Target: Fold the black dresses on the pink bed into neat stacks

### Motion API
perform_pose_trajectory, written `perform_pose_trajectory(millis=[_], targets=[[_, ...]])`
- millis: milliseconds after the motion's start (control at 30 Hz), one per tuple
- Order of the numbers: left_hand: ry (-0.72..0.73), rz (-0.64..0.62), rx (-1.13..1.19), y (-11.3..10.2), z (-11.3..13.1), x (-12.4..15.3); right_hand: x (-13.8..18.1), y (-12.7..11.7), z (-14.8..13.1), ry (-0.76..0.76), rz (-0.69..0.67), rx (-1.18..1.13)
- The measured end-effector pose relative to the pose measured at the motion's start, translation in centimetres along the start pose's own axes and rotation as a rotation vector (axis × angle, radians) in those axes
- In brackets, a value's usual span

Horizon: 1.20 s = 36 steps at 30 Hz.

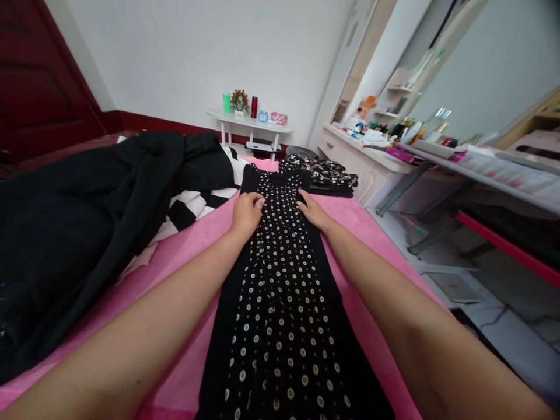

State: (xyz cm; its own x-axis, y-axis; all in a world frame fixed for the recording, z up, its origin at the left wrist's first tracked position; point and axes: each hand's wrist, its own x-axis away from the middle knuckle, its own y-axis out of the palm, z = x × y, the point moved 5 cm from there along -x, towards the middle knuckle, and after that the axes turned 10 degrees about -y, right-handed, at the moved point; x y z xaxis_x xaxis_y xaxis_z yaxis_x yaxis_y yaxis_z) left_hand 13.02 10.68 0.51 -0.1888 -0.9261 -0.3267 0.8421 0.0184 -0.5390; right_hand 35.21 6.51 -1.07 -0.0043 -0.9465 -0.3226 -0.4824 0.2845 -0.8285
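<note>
Flat along the pink sheet (184, 256), a dotted dress (280, 280); at its waist, left hand (247, 213) curled, grip impossible to tell, right hand (312, 213) open, palm down. Best to press evenly, smoothing outward from the middle, keeping both edges straight.

Left hand (247, 213), right hand (313, 213) outstretched, knuckles up.

Soft, even daylight fills the room, brightest on the white wall (196, 52). Shadows are faint and soft-edged. The dotted dress (280, 303) is sharp in the middle; the dark clothes pile (65, 233) loses detail, and the edges bend and stretch outward.
</note>
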Motion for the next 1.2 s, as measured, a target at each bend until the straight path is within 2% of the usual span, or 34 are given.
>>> perform_pose_trajectory(millis=[167, 267, 333, 400, 467, 567, 633, 733, 833, 933, 1033, 1200], targets=[[-0.007, 0.016, -0.061, -0.5, 0.2, 0.8, 6.5, -1.0, -2.7, 0.025, -0.162, 0.113], [0.128, 0.075, -0.154, -1.5, 1.8, 2.0, 10.5, -2.4, -4.8, 0.005, -0.177, 0.114], [0.247, 0.062, -0.203, -2.0, 3.5, 3.1, 13.5, -3.7, -6.5, -0.057, -0.179, 0.068], [0.369, -0.049, -0.185, -1.8, 5.9, 4.6, 16.6, -5.3, -8.6, -0.120, -0.190, -0.005], [0.512, -0.259, -0.099, -0.8, 8.7, 6.7, 19.7, -7.2, -10.9, -0.147, -0.216, -0.073], [0.696, -0.582, 0.030, 1.5, 12.5, 10.6, 24.0, -9.9, -14.1, -0.100, -0.310, -0.110], [0.768, -0.688, 0.051, 2.9, 13.8, 12.7, 26.6, -11.0, -15.8, -0.032, -0.404, -0.111], [0.816, -0.727, 0.042, 4.1, 13.9, 14.3, 29.6, -11.4, -17.0, 0.081, -0.492, -0.101], [0.784, -0.753, 0.016, 4.2, 13.2, 14.3, 30.9, -10.6, -17.2, 0.168, -0.431, -0.050], [0.750, -0.749, -0.016, 3.6, 12.8, 13.7, 31.2, -9.8, -17.4, 0.154, -0.327, 0.018], [0.701, -0.689, 0.021, 3.1, 12.6, 13.2, 31.9, -9.6, -17.7, 0.097, -0.279, 0.091], [0.683, -0.691, 0.073, 3.1, 12.8, 13.4, 34.1, -9.1, -17.7, 0.106, -0.326, 0.060]])
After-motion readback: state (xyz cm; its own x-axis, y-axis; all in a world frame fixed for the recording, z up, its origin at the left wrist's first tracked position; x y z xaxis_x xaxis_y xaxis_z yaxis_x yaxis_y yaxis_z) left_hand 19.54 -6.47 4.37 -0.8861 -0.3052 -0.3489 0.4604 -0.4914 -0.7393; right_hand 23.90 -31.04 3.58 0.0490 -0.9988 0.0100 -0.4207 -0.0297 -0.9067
